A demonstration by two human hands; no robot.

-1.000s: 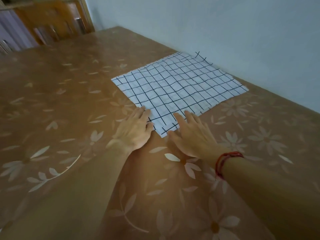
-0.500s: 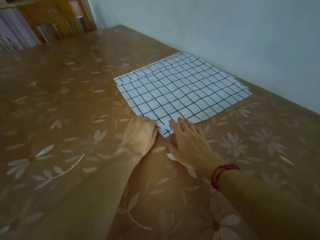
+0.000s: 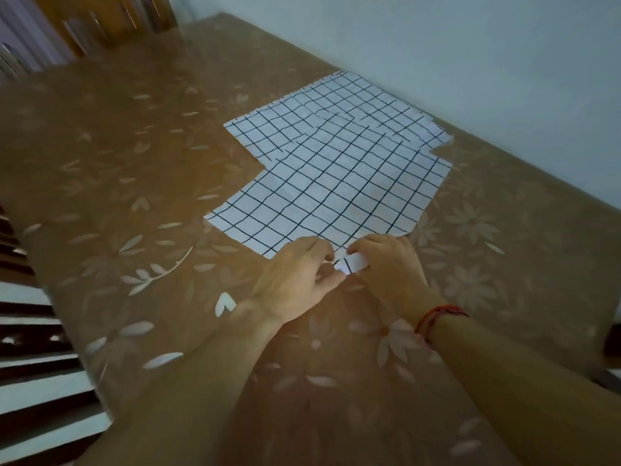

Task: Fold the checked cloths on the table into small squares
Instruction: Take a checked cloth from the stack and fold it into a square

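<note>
A white cloth with a black check (image 3: 322,193) lies spread on the table (image 3: 141,183), shifted toward me off a second checked cloth (image 3: 295,126) that stays flat beneath it near the wall. My left hand (image 3: 295,280) and my right hand (image 3: 386,267) meet at the top cloth's near corner. Both pinch that corner, which is lifted and curled between their fingers. A red cord bracelet (image 3: 437,319) circles my right wrist.
The table wears a brown cover with pale flower prints. A pale wall (image 3: 437,45) runs along its far right side. Wooden furniture (image 3: 100,21) stands beyond the far left end, and a striped floor (image 3: 37,381) shows past the left edge.
Both hands went from lying flat at the near corner to pinching it, and dragged the top cloth toward me, exposing the second cloth beneath. The view moved closer.
</note>
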